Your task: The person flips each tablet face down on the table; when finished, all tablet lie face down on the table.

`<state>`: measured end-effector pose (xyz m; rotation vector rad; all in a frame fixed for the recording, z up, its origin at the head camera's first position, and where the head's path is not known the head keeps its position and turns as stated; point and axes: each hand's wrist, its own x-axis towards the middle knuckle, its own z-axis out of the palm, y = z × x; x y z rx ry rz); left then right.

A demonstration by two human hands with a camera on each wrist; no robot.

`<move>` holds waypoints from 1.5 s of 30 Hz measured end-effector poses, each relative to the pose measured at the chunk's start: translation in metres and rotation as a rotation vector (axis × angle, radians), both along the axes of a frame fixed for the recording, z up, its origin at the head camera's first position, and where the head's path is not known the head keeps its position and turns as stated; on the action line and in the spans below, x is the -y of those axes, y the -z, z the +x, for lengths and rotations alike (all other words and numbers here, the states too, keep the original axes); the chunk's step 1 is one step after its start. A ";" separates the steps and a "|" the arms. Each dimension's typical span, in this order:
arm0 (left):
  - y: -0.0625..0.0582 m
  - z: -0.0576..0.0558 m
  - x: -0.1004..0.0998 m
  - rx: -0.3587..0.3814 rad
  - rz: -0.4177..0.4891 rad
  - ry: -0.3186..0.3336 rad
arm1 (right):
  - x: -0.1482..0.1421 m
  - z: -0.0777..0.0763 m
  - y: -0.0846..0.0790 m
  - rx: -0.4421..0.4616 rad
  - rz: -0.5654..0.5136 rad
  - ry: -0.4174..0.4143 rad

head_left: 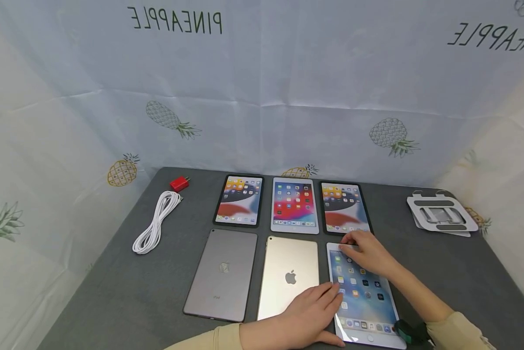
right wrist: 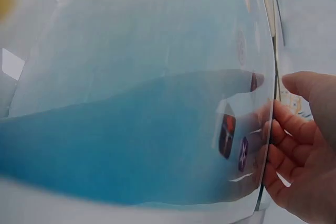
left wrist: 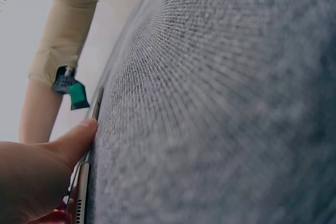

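A white-framed tablet (head_left: 362, 304) lies screen up at the front right of the grey table, its screen lit with app icons. My left hand (head_left: 303, 316) reaches over the lower part of a gold tablet (head_left: 288, 262), and its extended fingers touch the white tablet's left edge. Its thumb (left wrist: 76, 140) stretches out low over the table in the left wrist view. At the far edge of the white tablet is my right hand (head_left: 369, 253). In the right wrist view, its fingers (right wrist: 283, 145) are bent loosely against that edge, with the thumb apart from them.
Left of the gold tablet lies a grey tablet (head_left: 220, 277), back up. Behind stand three lit tablets in a row: black (head_left: 239, 200), white (head_left: 294, 205), black (head_left: 345, 208). A coiled white cable (head_left: 157, 223) and red plug (head_left: 180, 183) lie left; a folded stand (head_left: 441, 213) lies right.
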<state>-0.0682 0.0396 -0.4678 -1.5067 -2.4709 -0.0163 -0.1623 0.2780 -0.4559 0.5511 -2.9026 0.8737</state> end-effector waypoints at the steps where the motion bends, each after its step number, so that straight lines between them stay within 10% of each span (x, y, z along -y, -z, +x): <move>1: 0.000 0.000 -0.001 -0.009 -0.002 -0.002 | 0.001 0.000 0.000 -0.001 0.008 0.006; 22: 0.001 0.000 -0.001 -0.019 -0.022 0.017 | 0.019 -0.001 -0.006 0.183 0.041 0.198; 33: 0.001 0.000 0.005 0.477 0.143 0.027 | 0.026 0.000 -0.012 0.168 0.027 0.200; 45: -0.007 -0.004 0.004 0.617 0.367 0.175 | 0.031 0.003 -0.028 0.411 -0.322 0.231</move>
